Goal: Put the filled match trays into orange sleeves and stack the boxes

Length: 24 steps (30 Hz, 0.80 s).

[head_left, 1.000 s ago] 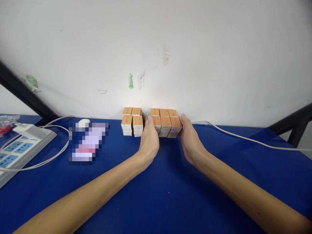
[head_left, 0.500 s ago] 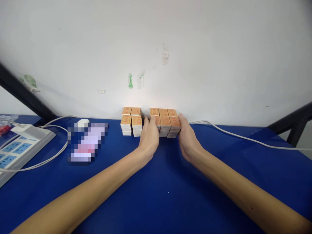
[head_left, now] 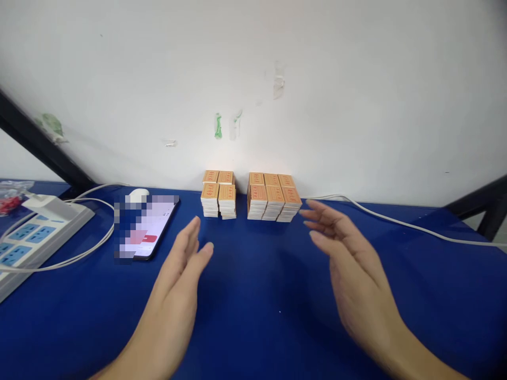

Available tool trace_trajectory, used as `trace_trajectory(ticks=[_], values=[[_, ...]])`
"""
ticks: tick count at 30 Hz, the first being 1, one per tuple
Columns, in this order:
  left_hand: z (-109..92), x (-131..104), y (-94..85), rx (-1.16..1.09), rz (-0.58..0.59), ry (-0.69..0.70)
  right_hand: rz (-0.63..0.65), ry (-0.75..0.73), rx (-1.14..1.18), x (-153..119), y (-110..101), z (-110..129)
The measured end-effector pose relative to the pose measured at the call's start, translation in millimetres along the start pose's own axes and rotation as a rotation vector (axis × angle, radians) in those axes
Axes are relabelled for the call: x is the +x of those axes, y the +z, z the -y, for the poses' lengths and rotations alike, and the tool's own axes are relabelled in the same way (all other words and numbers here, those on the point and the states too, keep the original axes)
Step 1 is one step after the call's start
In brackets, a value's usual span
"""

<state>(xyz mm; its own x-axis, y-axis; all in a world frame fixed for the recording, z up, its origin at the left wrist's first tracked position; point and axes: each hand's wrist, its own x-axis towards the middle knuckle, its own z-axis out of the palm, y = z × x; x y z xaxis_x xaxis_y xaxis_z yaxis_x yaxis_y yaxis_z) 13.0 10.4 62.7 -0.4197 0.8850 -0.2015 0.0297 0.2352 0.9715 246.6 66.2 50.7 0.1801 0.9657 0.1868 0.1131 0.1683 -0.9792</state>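
Two groups of stacked small boxes with orange printed tops and white sides, looking like matchboxes, stand against the wall. The left group (head_left: pixel 218 193) is two stacks wide, and the right group (head_left: pixel 274 196) is three stacks wide, with a gap between them. My left hand (head_left: pixel 178 279) is open with nothing in it, in front of the left group and apart from it. In front and to the right of the right group, my right hand (head_left: pixel 352 269) is open too, fingers slightly curved, holding nothing.
On the left lie a lit phone (head_left: pixel 158 227), a white rounded object (head_left: pixel 138 196) and a white power strip (head_left: pixel 39 235) with a plugged-in adapter (head_left: pixel 51 207). A white cable (head_left: pixel 380 215) runs along the right. The blue table (head_left: pixel 253 316) meets a pale wall (head_left: pixel 356 105).
Both hands have let go of the right group of boxes and drawn back towards me, moving apart. That group stays by the wall. The view has shifted slightly.
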Motion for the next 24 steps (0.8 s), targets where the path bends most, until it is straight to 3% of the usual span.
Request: trace_trajectory(ticks=[3,7,16,24], values=[[-2,28,-0.5,0.011,-0.022,-0.023,0.211,0.041,-0.143,-14,19,2],[-3,45,7.8,0.014,-0.009,-0.010,0.363,-0.161,-0.373,-1,45,-1],[13,60,9.4,0.012,0.034,0.033,0.390,-0.348,-0.587,42,65,-13],[29,82,5.0,-0.040,0.085,0.127,0.428,-0.327,-0.600,38,64,-2]])
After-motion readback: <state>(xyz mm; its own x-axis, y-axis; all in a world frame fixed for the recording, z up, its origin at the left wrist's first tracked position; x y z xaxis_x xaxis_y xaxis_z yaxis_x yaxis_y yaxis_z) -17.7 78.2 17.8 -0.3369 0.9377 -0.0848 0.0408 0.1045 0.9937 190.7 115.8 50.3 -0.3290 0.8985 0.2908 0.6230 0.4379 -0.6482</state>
